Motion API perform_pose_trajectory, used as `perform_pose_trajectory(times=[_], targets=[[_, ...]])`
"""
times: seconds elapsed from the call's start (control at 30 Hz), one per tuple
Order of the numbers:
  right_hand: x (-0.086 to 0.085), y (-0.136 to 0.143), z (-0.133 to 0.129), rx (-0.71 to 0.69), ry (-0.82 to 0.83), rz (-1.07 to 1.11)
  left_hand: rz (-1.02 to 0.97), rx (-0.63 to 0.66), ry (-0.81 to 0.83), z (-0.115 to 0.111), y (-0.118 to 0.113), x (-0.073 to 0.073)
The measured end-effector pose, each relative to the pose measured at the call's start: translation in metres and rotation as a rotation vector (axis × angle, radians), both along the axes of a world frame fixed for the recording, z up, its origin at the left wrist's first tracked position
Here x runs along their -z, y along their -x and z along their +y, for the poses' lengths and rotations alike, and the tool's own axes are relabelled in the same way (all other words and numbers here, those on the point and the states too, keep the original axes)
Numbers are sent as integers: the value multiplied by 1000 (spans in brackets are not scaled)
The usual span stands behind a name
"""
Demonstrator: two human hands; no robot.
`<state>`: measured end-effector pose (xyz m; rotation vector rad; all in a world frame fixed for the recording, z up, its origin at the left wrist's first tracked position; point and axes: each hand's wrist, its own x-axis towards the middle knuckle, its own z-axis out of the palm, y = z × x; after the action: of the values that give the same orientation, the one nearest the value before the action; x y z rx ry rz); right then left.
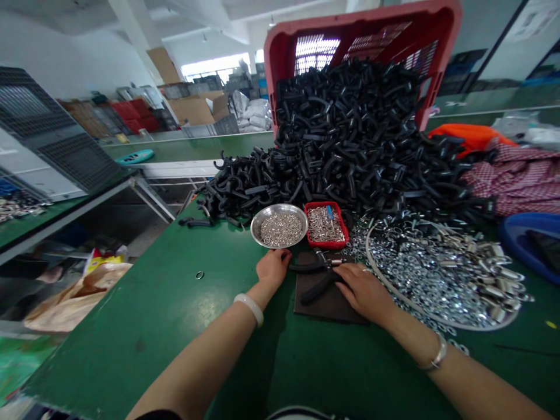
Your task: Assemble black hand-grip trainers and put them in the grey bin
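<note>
A two-handled hand grip (315, 296) with black handles, a metal coil spring and a metal piece at its top lies on a dark brown mat (332, 310). My right hand (361, 289) is closed over its right side near the spring. My left hand (273, 269) is at the near rim of a round metal bowl (258, 238) of small metal parts. Its fingers are pinched together close to the end of the upper handle; what they hold, if anything, I cannot make out. Behind the mat stands a red tray (327, 244) with small pins and a blue-handled tool (329, 212).
A large heap of black plastic handles (350, 151) spills from a tipped red crate (450, 52). At right are loose metal rings and springs (437, 274), a blue basin (520, 233) and checked cloth (520, 175). A single ring (200, 275) lies on the green table (175, 326).
</note>
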<state>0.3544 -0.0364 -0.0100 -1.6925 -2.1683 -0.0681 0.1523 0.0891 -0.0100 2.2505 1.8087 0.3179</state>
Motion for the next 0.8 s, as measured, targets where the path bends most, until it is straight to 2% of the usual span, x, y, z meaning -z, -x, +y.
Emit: perform_pose_trajectory(times=[0.13,0.23,0.33,0.4,0.5,0.6,0.7,0.8], targets=[[-1,2,-1,12,-7,6,69,108,-40,0,7,0],[-1,3,-3,29,2,3,39,186,-80,-1,17,1],[-1,4,-5,42,-9,8,-138,162,-46,-4,26,0],[-1,4,-5,37,-11,12,-304,141,-5,-9,24,-6],[-1,4,-4,36,15,9,-441,218,4,-19,3,-20],[-3,5,-4,43,37,1,-376,413,-49,-27,-28,-30],[-3,5,-5,40,36,-3,-224,556,-146,-28,-50,-31],[-2,4,-6,35,25,15,-106,623,-214,-22,-53,-24]])
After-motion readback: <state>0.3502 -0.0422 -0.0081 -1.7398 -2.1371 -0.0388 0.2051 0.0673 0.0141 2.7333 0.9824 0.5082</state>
